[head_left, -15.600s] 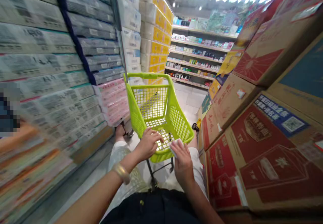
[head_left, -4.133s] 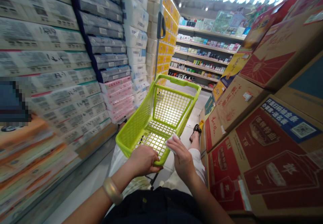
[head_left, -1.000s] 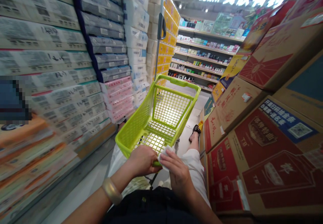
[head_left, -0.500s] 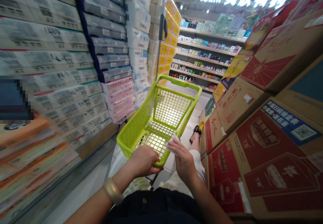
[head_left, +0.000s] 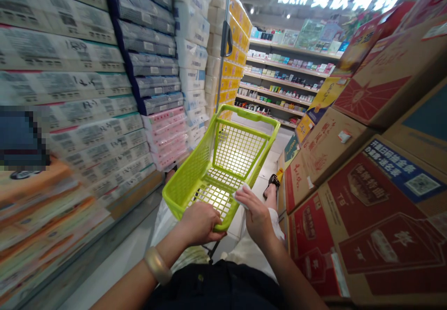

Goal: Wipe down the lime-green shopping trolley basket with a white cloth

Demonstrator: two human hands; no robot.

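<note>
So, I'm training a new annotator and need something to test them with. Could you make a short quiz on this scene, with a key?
1. Which hand grips the near rim of the yellow-green cart basket?

2. True or false: the right hand holds a white cloth or tissue.

3. What colour is the bangle on the wearer's wrist?
A) blue
B) gold
C) red

Key: 1. the left hand; 2. true; 3. B.
</note>
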